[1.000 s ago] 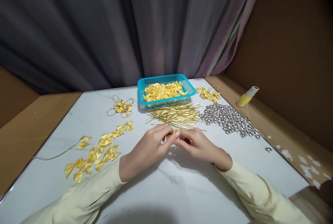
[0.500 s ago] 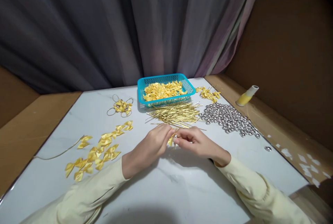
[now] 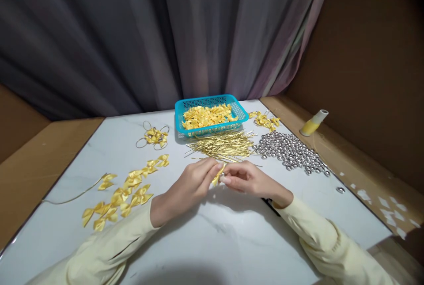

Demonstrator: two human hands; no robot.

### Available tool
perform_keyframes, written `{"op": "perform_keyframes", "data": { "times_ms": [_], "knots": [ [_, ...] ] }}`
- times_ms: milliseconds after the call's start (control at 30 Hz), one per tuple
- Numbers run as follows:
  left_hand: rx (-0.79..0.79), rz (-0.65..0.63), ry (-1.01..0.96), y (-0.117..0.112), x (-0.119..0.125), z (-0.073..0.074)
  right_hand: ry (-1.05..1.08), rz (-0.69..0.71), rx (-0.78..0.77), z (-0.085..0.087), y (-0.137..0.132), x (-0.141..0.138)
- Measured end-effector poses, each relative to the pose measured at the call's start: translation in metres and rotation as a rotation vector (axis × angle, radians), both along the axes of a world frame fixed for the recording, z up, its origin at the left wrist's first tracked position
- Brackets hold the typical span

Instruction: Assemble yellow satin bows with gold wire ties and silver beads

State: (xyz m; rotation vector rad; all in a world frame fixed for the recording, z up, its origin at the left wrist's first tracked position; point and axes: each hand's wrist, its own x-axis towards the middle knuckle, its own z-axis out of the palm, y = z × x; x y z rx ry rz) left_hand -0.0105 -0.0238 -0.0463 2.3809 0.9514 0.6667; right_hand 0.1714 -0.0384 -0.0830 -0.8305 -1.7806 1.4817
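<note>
Nearest, over the bare front of the tabletop [image 3: 215,241], one piece is in hand and looks only part-made: the left hand [image 3: 195,181] has its grip pinched on a yellow bow [image 3: 216,178], while the right hand's [image 3: 247,178] grip holds a silver bead [image 3: 221,174] between thumb and fingers, right up against that bow. Whether the two are joined yet I cannot tell — the fingers cover the meeting point. To the left lie loose bows [image 3: 121,195] in a scattered group, apparently waiting, and beside them a single bow [image 3: 107,181] at the end of a gold cord [image 3: 74,198], which looks a stage further on. Farther back on the right, the bead pile [image 3: 291,152] is large, so plenty seems left to use; the gold strips [image 3: 221,146] heaped in the middle suggest the same. Past the loose bows sits a looped cluster [image 3: 155,134], yellow bows with silver beads and rings of cord — probably finished pieces, a small share of the whole. Farthest off, the blue basket [image 3: 178,121] holds a thick layer of basket bows [image 3: 208,116], with a second cluster [image 3: 266,121] just beside it, its stage unclear. Most of the work appears undone.
</note>
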Motion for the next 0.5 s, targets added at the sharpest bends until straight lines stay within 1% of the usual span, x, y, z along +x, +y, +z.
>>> {"op": "perform_keyframes", "data": {
  "times_ms": [100,233,333,400,500],
  "knots": [
    [-0.043,-0.016,-0.017,0.0010,0.0002,0.0028,0.028,-0.050,-0.017,-0.0013,-0.0002,-0.0027],
    [-0.193,-0.040,0.013,0.0030,-0.0008,0.0040,0.026,-0.101,0.003,-0.0030,0.0006,-0.0045],
    [-0.294,-0.007,0.044,0.0044,-0.0023,0.0013,-0.030,-0.144,0.052,-0.0029,0.0010,-0.0041],
    [-0.311,0.009,0.043,0.0050,-0.0027,-0.0005,-0.062,-0.160,0.099,-0.0020,0.0009,-0.0035],
    [-0.262,-0.017,0.026,0.0053,-0.0022,-0.0008,-0.090,-0.152,0.162,0.0003,0.0001,-0.0028]
  ]
}}
